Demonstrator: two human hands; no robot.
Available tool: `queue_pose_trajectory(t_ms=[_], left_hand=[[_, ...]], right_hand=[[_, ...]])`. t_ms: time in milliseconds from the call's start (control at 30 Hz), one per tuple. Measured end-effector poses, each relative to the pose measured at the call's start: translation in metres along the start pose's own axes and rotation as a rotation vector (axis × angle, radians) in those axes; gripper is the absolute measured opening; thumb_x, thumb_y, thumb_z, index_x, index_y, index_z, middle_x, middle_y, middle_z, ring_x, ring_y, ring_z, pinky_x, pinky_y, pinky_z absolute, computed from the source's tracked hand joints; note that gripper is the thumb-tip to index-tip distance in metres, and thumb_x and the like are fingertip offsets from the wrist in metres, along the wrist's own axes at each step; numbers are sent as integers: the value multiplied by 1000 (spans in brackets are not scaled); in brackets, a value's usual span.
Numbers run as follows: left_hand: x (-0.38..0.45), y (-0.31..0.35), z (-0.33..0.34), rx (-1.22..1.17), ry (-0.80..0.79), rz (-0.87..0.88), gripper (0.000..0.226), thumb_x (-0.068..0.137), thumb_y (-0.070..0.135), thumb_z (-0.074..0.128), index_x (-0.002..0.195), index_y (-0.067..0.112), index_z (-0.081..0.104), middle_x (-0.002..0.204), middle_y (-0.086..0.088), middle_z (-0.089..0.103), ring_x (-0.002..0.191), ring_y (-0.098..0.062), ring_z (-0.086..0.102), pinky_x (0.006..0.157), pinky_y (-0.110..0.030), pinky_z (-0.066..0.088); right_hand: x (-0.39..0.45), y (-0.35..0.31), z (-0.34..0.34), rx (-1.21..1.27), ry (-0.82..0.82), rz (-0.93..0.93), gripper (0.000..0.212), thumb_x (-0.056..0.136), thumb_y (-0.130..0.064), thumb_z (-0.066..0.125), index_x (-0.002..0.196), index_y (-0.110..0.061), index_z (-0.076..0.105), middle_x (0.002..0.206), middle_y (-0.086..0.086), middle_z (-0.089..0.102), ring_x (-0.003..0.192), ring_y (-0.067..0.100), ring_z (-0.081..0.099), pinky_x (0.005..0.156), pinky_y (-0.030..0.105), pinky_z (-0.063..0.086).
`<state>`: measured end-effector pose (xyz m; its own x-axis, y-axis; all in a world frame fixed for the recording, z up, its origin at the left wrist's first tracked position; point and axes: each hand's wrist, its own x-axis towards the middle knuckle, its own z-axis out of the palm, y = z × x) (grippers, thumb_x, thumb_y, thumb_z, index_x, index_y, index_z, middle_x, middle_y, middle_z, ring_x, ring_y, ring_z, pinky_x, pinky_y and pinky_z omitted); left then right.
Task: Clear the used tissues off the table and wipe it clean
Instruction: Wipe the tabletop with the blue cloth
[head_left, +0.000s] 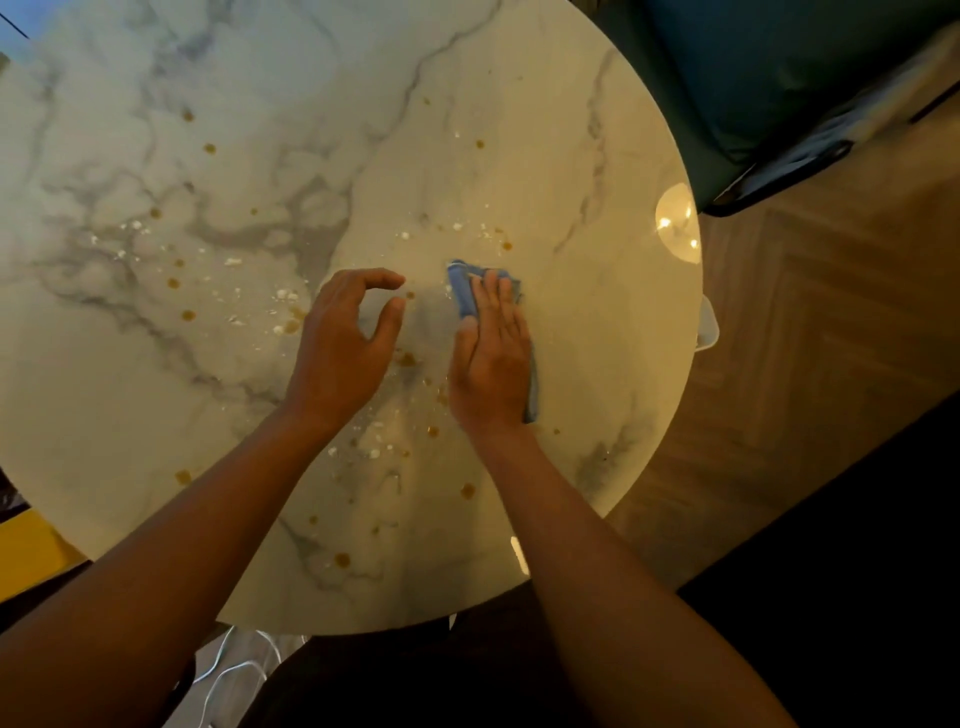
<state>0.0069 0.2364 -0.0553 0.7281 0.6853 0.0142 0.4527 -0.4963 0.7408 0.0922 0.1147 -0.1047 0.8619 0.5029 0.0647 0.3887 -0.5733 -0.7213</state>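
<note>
A round white marble table (597, 322) fills the view. Brown drops (209, 148) and small white crumbs (283, 294) are scattered over its middle and near side. My right hand (491, 353) lies flat with straight fingers on a blue cloth (462, 288), pressing it onto the tabletop right of centre. Most of the cloth is hidden under the hand. My left hand (348, 338) hovers just left of it, fingers loosely curved, holding nothing. No tissues are in view.
A dark teal chair (779, 93) stands beyond the table's far right edge. Wooden floor (831, 338) lies to the right. A yellow object (31, 545) shows at the lower left, and white cables (234, 670) lie under the near edge.
</note>
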Motion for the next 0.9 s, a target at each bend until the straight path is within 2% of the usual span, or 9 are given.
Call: queue_pose_trajectory(t_ms=[67, 133, 200, 367, 433, 500, 600, 700, 900], left_hand=[[-1, 0, -8, 12, 22, -6, 21, 101, 21, 61, 122, 17, 62, 118, 10, 59, 110, 2, 51, 96, -5, 35], [-1, 0, -15, 19, 44, 2, 22, 100, 19, 61, 122, 16, 62, 118, 11, 57, 110, 0, 51, 96, -5, 35], [1, 2, -18, 14, 63, 8, 21, 100, 19, 62, 121, 15, 63, 118, 11, 58, 109, -2, 52, 95, -6, 36], [8, 14, -9, -17, 75, -6, 20, 100, 20, 61, 120, 17, 63, 119, 12, 58, 115, -8, 55, 102, -24, 43], [10, 20, -1, -28, 77, -31, 19, 101, 21, 61, 119, 19, 63, 119, 10, 59, 115, -8, 55, 102, -22, 42], [13, 25, 8, -23, 90, -48, 19, 101, 21, 61, 119, 19, 63, 118, 8, 60, 114, -9, 56, 102, -23, 42], [15, 30, 20, -12, 143, -106, 18, 101, 19, 60, 119, 20, 63, 116, 11, 58, 112, -3, 54, 99, -13, 38], [15, 34, 31, -11, 221, -195, 18, 100, 18, 61, 118, 20, 63, 117, 13, 59, 109, 15, 47, 97, -3, 32], [16, 46, 56, -18, 318, -349, 18, 101, 20, 60, 118, 23, 63, 118, 15, 59, 111, 6, 50, 100, -10, 37]], right_hand=[[0, -21, -8, 362, -35, 263, 48, 102, -25, 35, 141, -9, 56, 147, 9, 55, 138, 15, 47, 115, 31, 36], [7, -38, -25, 712, 28, 611, 27, 101, -24, 42, 102, -19, 69, 104, 2, 69, 96, 8, 64, 89, 35, 47], [12, -42, -46, 948, 70, 841, 28, 103, -20, 46, 81, -20, 62, 77, -2, 59, 73, 15, 56, 76, 39, 43], [55, -8, -106, 1179, 117, 881, 29, 100, -35, 47, 114, -17, 66, 109, 12, 65, 101, 36, 61, 85, 44, 48], [79, 5, -123, 1052, 126, 841, 43, 102, -39, 42, 134, -13, 54, 128, 13, 55, 130, 36, 51, 100, 36, 44], [101, 21, -131, 629, 128, 602, 54, 104, -40, 39, 148, -9, 44, 142, 15, 52, 136, 26, 46, 98, 17, 42], [142, 61, -111, -120, -142, 54, 60, 105, -39, 25, 159, -13, 26, 165, 17, 26, 153, 33, 23, 122, 46, 25], [166, 97, -78, -674, -293, -188, 75, 100, -58, 16, 163, -17, 9, 168, 22, 4, 155, 41, 3, 125, 55, 6], [167, 96, -53, -668, -185, -357, 63, 102, -31, 29, 160, -7, 23, 165, 21, 21, 153, 38, 20, 123, 52, 17]])
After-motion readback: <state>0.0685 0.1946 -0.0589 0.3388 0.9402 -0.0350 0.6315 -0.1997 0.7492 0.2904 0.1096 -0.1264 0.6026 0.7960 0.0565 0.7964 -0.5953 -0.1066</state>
